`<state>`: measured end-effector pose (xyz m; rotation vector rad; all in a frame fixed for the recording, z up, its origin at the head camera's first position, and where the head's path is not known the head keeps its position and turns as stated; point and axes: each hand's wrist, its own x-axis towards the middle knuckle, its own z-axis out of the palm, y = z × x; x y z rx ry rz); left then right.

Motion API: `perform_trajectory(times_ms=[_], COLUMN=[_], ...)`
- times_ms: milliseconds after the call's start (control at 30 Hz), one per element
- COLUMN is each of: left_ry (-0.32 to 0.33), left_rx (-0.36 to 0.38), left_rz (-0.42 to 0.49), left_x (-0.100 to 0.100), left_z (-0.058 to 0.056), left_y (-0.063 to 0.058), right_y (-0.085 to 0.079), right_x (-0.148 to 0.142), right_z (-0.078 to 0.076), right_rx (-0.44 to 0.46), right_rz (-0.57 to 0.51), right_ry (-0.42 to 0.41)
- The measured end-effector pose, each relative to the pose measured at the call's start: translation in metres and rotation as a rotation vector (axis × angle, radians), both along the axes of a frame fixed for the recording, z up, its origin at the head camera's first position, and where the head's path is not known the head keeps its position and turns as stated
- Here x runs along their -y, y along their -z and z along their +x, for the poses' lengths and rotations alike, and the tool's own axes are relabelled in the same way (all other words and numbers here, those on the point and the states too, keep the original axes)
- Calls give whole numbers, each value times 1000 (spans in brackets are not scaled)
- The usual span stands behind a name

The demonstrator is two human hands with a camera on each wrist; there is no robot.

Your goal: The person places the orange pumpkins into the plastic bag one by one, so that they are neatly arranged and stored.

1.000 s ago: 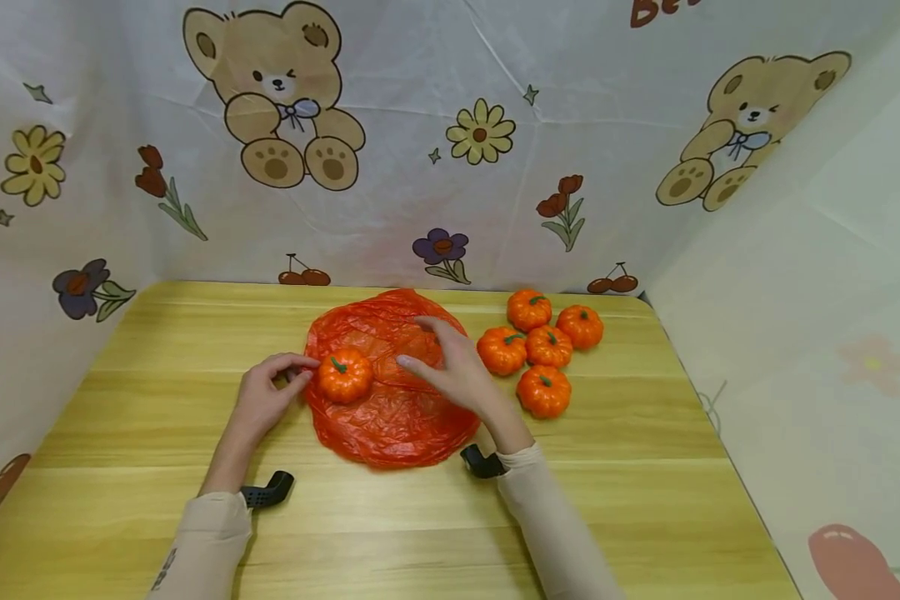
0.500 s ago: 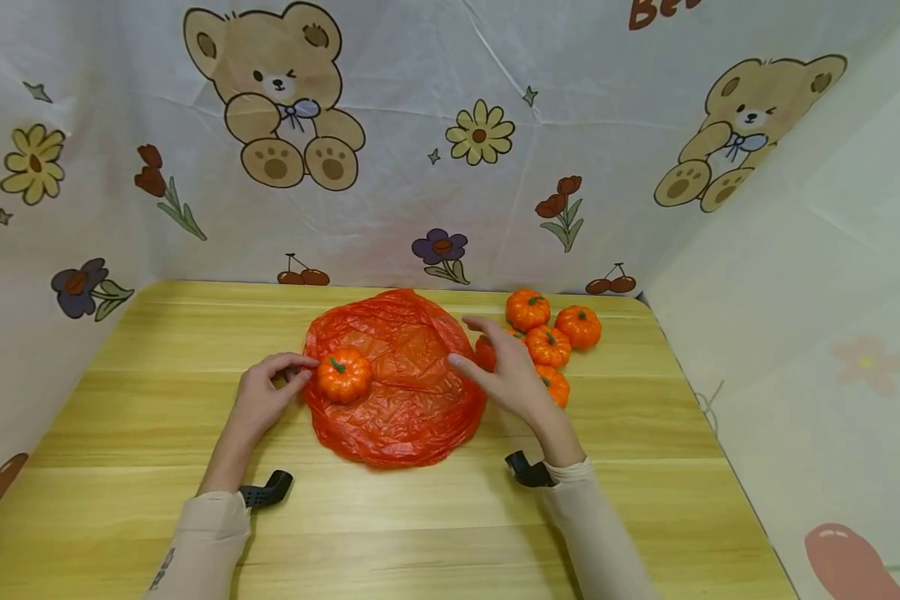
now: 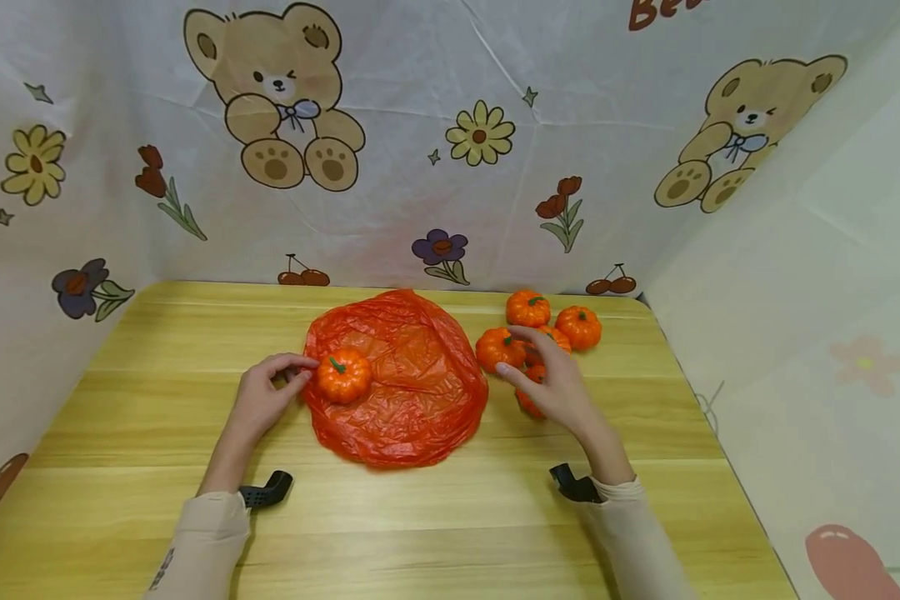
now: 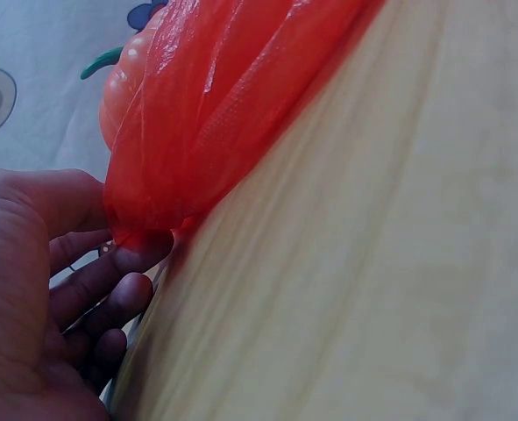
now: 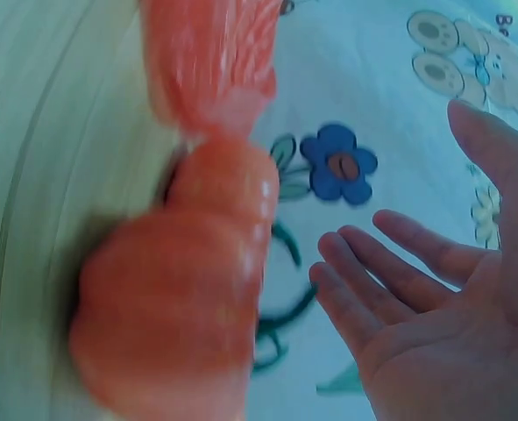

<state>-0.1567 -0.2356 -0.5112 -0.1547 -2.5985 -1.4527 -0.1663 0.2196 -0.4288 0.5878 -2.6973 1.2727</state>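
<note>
A red plastic bag point(image 3: 412, 421) lies spread in a round on the table, its rim raised, with one small orange pumpkin point(image 3: 345, 377) in its left part. At the bag's left edge my left hand point(image 3: 262, 396) pinches the thin film; the left wrist view shows the fingers around a gathered bit of the bag point(image 4: 215, 105). My right hand point(image 3: 562, 392) hovers over the group of pumpkins on the right, partly covering two of them. Its fingers are spread and hold nothing, and in the right wrist view a pumpkin point(image 5: 166, 307) lies close by, blurred.
Several pumpkins cluster right of the bag, among them one at the back point(image 3: 528, 308) and one at the far right point(image 3: 578, 327). A patterned cloth wall point(image 3: 390, 208) rises behind the wooden table point(image 3: 390, 533). Black wrist mounts point(image 3: 268, 490) sit on both forearms.
My right hand has moved right, from above the bag to above the pumpkins. The bag's right rim has spread slightly to the right. My left hand has stayed put.
</note>
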Motion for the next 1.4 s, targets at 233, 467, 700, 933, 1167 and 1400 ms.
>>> perform_trajectory(times_ms=[233,467,700,933,1167,1400], left_ry=[2,2,-5,-3,3,-1], left_rx=[-3,1,-9,-15,-15,-21], left_rz=[-3,-3,-9,-2,-4,-4], left_x=[-2,-1,1,0,-1,1], left_z=[-1,-1,-1,-1,-1,-1], left_y=[0,0,3,3,3,2], right_y=[0,0,1,9,11,11], right_x=[-47,-84,-89,-91,-96,-95], right_z=[5,10,9,7,10,11], right_rx=[-3,-22,18,93,143,231], right_rz=[-11,-15,-2,3,80,106], right_ry=[57,123,114,93,83,-10])
